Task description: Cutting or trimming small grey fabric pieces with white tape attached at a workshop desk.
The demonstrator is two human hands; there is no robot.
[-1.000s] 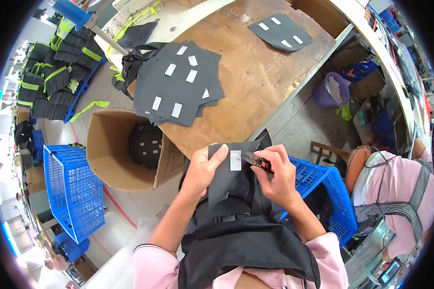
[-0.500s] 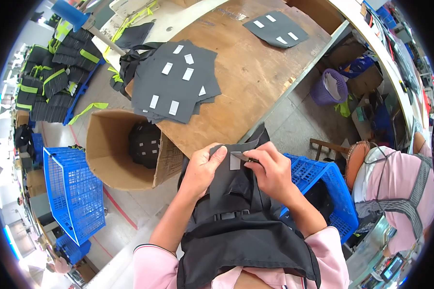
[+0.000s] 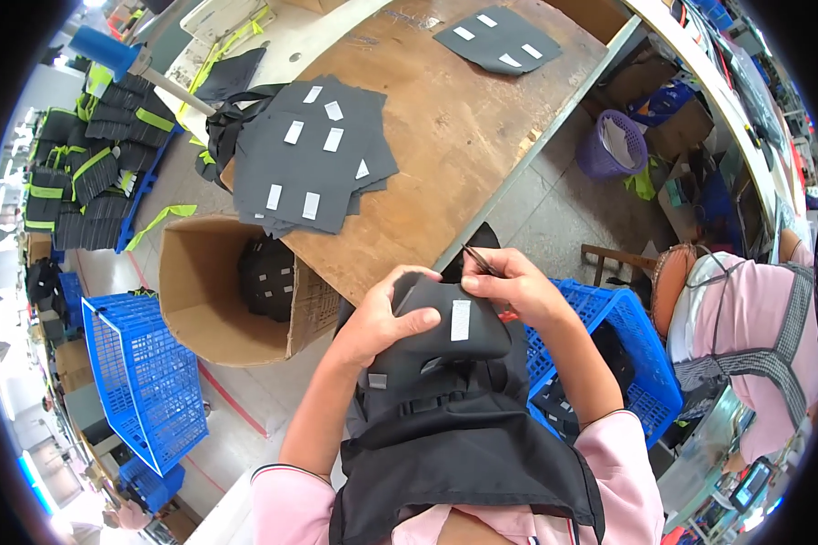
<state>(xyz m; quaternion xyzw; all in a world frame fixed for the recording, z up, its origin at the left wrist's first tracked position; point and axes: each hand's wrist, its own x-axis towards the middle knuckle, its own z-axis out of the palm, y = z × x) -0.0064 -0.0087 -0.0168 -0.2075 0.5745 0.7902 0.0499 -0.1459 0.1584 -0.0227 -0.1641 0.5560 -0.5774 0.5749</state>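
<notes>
My left hand (image 3: 386, 318) grips a dark grey fabric panel (image 3: 483, 331) above my lap, thumb on top and fingers behind its far edge. A white rectangular patch (image 3: 461, 320) shows on the panel. Small dark pointed thread snips (image 3: 483, 262) sit in my right hand (image 3: 516, 283), their tips past the panel's far edge. The right thumb lies against that edge. Another pale patch (image 3: 378, 381) shows on a lower part of the fabric, near my left wrist. Beneath lies a black apron (image 3: 463, 463).
A wooden table (image 3: 436, 145) ahead carries a pile of similar panels (image 3: 273, 163) and more panels (image 3: 500, 41) at the far right. An open cardboard box (image 3: 209, 336) and a blue crate (image 3: 145, 381) stand left. Another blue crate (image 3: 650, 400) stands right, near a person (image 3: 745, 336).
The snips have moved off the white patch to the panel's far edge. The panel has been shifted and bent, and my left thumb now lies flatter across it. The view has turned slightly.
</notes>
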